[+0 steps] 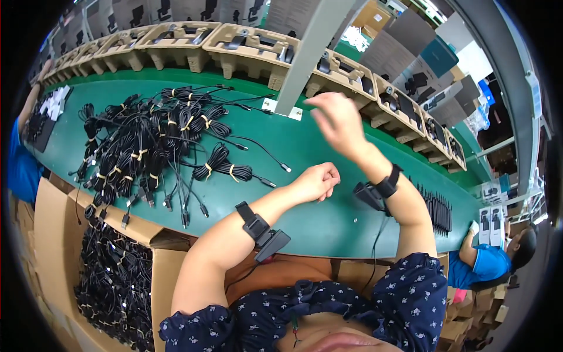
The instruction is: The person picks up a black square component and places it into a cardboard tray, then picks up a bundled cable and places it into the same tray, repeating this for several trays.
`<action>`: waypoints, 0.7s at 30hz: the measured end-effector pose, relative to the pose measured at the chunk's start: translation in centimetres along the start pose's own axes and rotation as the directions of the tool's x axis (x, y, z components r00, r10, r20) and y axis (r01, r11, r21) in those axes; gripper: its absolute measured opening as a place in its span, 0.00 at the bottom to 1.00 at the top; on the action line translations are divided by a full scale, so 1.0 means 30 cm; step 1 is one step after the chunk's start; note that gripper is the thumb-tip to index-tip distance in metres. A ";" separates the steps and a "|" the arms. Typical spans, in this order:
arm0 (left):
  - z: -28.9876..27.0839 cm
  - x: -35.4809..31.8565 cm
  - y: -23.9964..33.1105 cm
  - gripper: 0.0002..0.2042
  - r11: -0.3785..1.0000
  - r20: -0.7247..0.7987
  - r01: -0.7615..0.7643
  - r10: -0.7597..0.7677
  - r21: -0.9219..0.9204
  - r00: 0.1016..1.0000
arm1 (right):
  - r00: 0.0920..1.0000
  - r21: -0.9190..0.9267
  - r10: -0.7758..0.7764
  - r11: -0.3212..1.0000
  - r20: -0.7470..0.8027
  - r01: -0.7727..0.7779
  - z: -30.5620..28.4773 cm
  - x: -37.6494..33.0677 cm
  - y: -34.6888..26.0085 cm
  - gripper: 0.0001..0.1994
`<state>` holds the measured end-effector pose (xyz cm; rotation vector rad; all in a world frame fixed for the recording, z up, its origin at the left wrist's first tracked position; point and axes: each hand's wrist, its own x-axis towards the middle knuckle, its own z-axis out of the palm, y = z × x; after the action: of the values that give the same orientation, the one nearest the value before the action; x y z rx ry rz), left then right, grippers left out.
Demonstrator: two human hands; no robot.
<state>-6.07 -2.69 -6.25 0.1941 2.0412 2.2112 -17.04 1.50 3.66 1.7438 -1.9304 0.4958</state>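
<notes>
Working over the green tabletop (328,234), seemingly preparing a pickup; having trays (243,63) behind the post (306,61), cable bundles (158,138) left of it; holding right hand (339,124) wide beside it, left hand (314,182) curled, contents unclear; probably needing a pinch.

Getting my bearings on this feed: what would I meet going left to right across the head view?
Co-worker's blue sleeve, heap of bundled black cables, left hand, black device on the right wrist, row of black rods, pair of white boxes.
</notes>
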 end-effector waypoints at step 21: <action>-0.044 -0.024 -0.101 0.16 0.881 0.163 -0.391 0.358 0.267 0.919 | 0.877 0.249 -0.393 0.911 0.278 0.329 0.215 0.129 -0.435 0.13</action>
<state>-5.57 -3.87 -9.38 0.7878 2.4307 2.0058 -5.09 -6.86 -0.09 2.3794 -1.7340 0.2795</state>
